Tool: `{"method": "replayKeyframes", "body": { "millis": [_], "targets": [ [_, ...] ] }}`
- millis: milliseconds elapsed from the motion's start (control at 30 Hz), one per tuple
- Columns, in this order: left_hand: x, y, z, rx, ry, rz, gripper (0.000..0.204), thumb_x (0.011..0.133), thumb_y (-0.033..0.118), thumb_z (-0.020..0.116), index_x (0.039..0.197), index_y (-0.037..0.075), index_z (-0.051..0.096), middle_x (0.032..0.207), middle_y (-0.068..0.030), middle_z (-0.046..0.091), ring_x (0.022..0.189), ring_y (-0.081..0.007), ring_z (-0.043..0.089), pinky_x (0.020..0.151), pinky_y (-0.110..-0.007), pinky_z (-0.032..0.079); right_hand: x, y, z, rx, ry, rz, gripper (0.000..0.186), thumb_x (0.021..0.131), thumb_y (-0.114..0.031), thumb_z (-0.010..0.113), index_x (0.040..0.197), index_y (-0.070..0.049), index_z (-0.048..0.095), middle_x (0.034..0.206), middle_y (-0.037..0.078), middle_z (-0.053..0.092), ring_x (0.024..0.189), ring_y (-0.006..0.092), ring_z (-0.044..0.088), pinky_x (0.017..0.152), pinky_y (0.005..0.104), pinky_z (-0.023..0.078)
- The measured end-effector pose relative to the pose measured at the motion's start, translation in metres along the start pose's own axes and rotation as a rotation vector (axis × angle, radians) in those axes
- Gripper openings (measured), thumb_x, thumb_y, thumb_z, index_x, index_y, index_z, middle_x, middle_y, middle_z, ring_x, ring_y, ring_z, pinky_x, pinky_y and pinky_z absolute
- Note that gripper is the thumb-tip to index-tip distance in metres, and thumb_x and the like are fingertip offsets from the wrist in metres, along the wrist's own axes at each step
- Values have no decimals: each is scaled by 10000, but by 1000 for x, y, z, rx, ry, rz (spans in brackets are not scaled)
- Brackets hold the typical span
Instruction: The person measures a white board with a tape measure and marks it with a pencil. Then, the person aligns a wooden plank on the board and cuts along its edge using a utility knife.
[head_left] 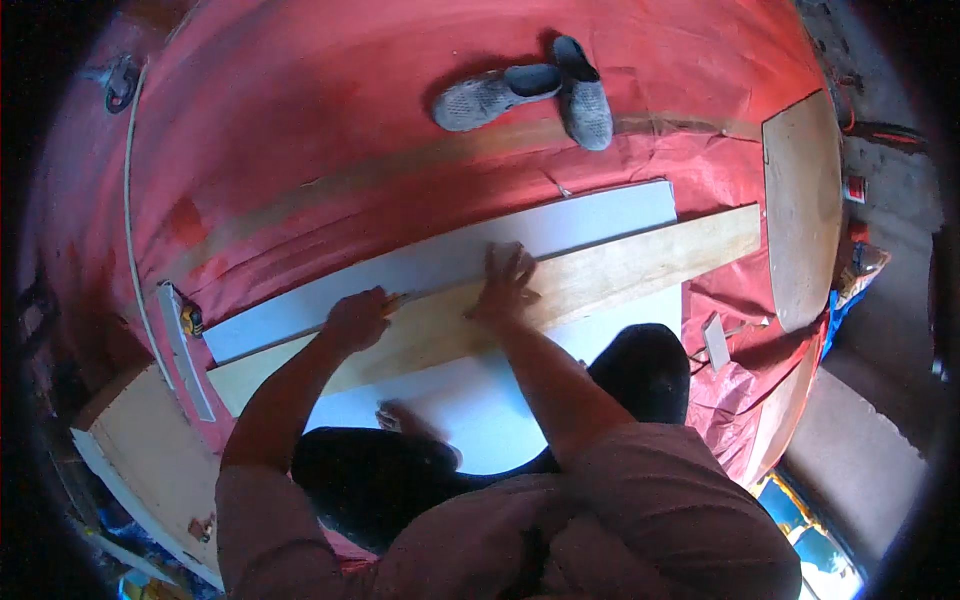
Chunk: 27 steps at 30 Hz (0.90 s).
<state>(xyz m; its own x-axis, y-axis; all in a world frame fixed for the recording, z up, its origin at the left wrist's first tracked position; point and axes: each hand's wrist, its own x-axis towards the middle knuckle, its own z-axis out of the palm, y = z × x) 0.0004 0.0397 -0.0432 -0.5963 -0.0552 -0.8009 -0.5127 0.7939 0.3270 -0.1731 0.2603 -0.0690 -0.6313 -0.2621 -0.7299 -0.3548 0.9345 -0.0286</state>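
Observation:
My left hand (356, 318) is closed around a thin orange tool, perhaps a pencil, at the upper edge of a long pale plywood strip (650, 255). My right hand (504, 284) presses on the strip with its fingers spread, the fingertips reaching its upper edge. Just above lies a white strip (590, 215). A wider white panel (500, 420) lies below the plywood, under my legs and bare foot.
Grey clogs (585, 110) rest on the red sheet (300, 90). Beside a narrow strip (185, 355) at left is a yellow-black tool (191, 320). Boards stand at the right (800, 210) and lower left (140, 460); a small offcut (716, 343) lies at right.

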Motion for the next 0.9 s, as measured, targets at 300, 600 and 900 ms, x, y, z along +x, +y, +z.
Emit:
{"method": "replayKeyframes", "body": {
  "millis": [300,600,900],
  "targets": [
    [77,109,50,37,299,53,418,925,259,620,1261,17,561,1209,-222,618,1145,-376,611,952,-485,508,3,9,-10,95,-88,-15,1392,553,-477,941,1602,-354,36,1664,133,-119,1504,482,-58,957,842,305],
    [94,93,77,-85,222,-212,375,984,283,488,1229,30,616,1249,-228,623,1178,-382,592,1021,-485,456,14,15,34,420,329,-228,1029,795,-618,681,1601,-173,223,1650,247,-41,1503,497,-66,1054,828,63],
    [97,85,68,-66,117,-147,506,934,314,555,1365,50,523,1323,-218,572,1215,-412,555,1051,-491,439,3,55,8,247,90,-71,1235,734,-566,792,1608,-104,52,1667,192,-53,1525,442,-55,1115,738,168]
  ]
}}
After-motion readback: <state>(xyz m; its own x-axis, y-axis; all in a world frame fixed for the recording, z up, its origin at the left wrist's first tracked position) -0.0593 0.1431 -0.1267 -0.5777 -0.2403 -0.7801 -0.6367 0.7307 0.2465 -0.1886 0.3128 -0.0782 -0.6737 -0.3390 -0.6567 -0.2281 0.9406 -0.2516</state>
